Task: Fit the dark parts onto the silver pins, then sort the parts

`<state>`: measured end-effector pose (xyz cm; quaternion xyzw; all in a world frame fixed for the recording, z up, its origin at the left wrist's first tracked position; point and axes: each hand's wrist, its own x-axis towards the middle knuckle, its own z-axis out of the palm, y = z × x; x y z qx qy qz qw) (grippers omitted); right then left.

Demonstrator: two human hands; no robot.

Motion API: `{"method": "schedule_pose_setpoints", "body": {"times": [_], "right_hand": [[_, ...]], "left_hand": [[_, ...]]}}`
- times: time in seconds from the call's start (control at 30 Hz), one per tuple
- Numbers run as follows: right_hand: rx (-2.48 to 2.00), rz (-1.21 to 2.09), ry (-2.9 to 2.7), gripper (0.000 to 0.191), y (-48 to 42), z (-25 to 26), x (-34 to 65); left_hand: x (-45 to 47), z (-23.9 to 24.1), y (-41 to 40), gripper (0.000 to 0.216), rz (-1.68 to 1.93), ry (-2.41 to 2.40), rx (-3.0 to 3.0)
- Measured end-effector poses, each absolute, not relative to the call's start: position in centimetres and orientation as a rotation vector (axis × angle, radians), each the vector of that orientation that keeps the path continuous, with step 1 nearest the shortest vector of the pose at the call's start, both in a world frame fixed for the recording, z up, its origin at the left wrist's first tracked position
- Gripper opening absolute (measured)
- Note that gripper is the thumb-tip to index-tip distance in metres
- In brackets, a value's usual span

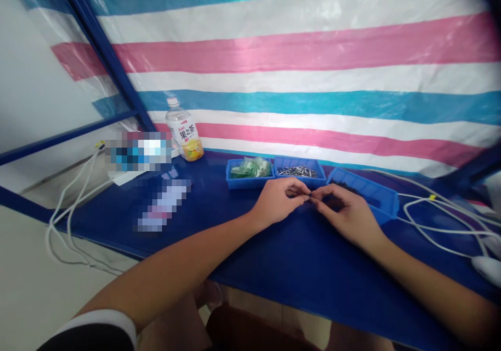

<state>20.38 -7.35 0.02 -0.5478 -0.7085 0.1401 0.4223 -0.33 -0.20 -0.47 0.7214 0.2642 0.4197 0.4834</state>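
Note:
My left hand [279, 198] and my right hand [346, 210] meet fingertip to fingertip above the blue table. Both are closed in a pinch, and whatever lies between the tips is too small and dark to name. Just beyond the fingers stand blue plastic bins. One bin [250, 183] holds green and clear pieces [252, 167]. Thin metal pins or screws [297, 171] lie in the middle bin [299, 161]. Behind my right hand is a tilted bin [376, 194] with small dark parts [344, 186], partly hidden by the hand.
A drink bottle [185, 132] stands at the back left, near blurred-out items [141, 153]. Another blurred item [164, 205] lies on the blue table [282, 262]. White cables [442, 231] loop at the right. A striped plastic sheet [293, 53] hangs behind.

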Motion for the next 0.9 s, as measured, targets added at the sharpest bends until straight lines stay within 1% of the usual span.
{"method": "schedule_pose_setpoints", "body": {"times": [0.27,0.33,0.4,0.47,0.5,0.63,0.8,0.9], "right_hand": [[-1.361,0.446,-1.761,0.010,-7.6,-0.2,19.8],[-1.338,0.474,-1.741,0.014,-7.6,-0.2,19.8],[-1.302,0.502,-1.725,0.022,-7.5,-0.2,19.9],[-1.289,0.502,-1.729,0.030,-7.5,-0.1,20.2],[-1.304,0.489,-1.729,0.031,-7.5,-0.1,20.3],[-1.408,0.399,-1.677,0.016,-7.6,0.0,20.7],[-1.309,0.339,-1.722,0.015,-7.3,0.0,20.8],[-1.309,0.328,-1.732,0.013,-7.2,0.0,20.7]], "left_hand": [[-0.3,-0.4,-0.7,0.020,0.949,0.613,1.669],[-0.2,-0.2,-0.8,0.027,0.964,0.600,1.640],[-0.2,0.1,-0.9,0.031,1.013,0.609,1.660],[-0.2,0.4,-0.9,0.027,1.030,0.644,1.714],[-0.3,0.5,-1.0,0.025,1.008,0.663,1.730],[-0.3,0.5,-1.2,0.032,0.838,0.676,1.663],[0.0,-0.1,-1.3,0.030,0.863,0.612,1.631],[-0.1,-0.3,-1.0,0.033,0.897,0.595,1.640]]}}
